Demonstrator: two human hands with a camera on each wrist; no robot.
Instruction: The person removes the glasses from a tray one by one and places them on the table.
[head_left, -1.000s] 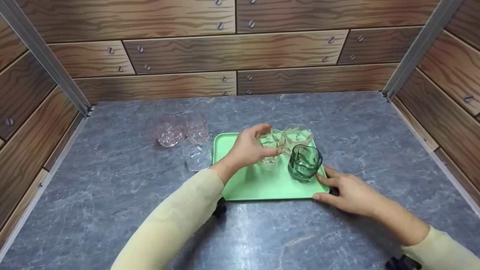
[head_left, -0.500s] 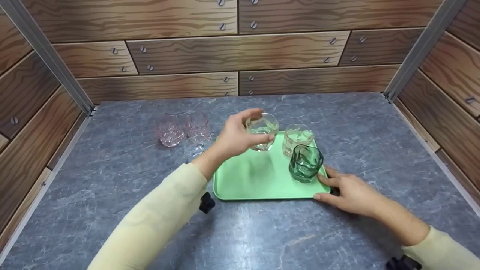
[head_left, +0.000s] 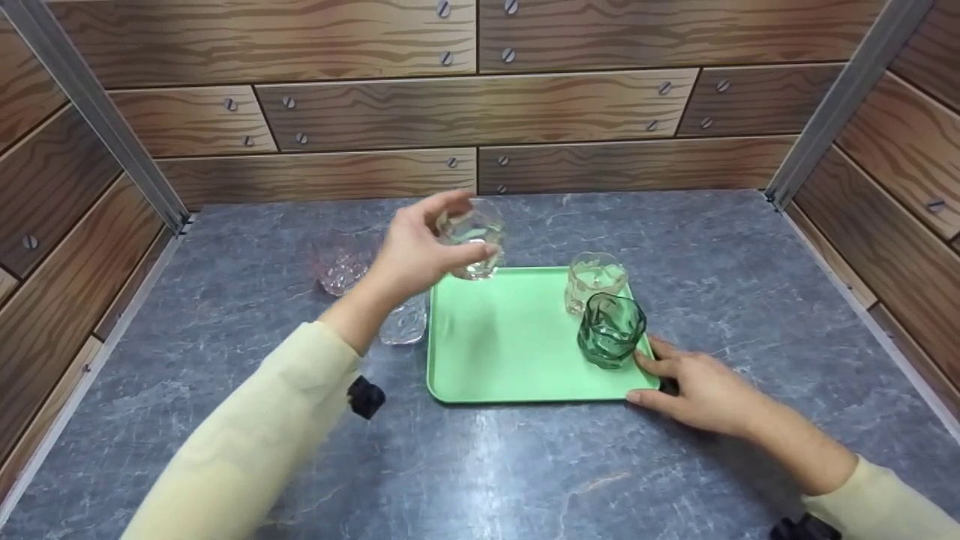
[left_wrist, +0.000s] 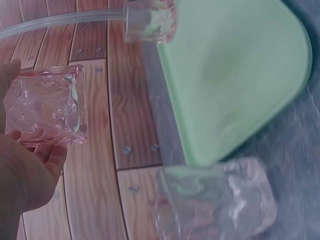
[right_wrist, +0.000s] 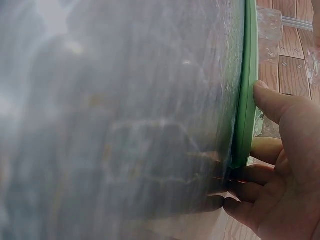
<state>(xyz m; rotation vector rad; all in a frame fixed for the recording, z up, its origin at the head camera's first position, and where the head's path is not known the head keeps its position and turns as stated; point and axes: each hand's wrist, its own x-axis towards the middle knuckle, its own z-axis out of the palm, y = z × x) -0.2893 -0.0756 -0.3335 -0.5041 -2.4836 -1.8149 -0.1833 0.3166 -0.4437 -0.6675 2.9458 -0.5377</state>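
A clear glass [head_left: 474, 228], roughly upright, is held in the air at the far left of the tray, its base overlapping the far rim in the head view. It sits between the thumb and fingers of the left hand [head_left: 420, 246], the thumb across its near side and the fingers round its far side; the grasp is firm enough to bear it off any surface. The step in hand is judged to be the transfer of this one glass toward the group left of the tray; the next move would call for a level descent onto bare table, with room allowed for the glasses standing there, which could be knocked. The green tray [head_left: 517, 352] lies flat below. Toward its right side stand a second clear glass [head_left: 596, 281], farther away, and a dark green glass [head_left: 611, 330], nearer. The right hand [head_left: 697, 384] grips the near right corner of the tray, thumb at the near rim, fingers at the right edge, just beside the dark green glass. Left of the tray, on the grey table [head_left: 487, 472], are another clear glass [head_left: 405, 324], close to the rim, and a pink glass [head_left: 341, 266], farther left; the left hand and arm hide part of this area. A wood-patterned wall [head_left: 360, 112] closes the far side.
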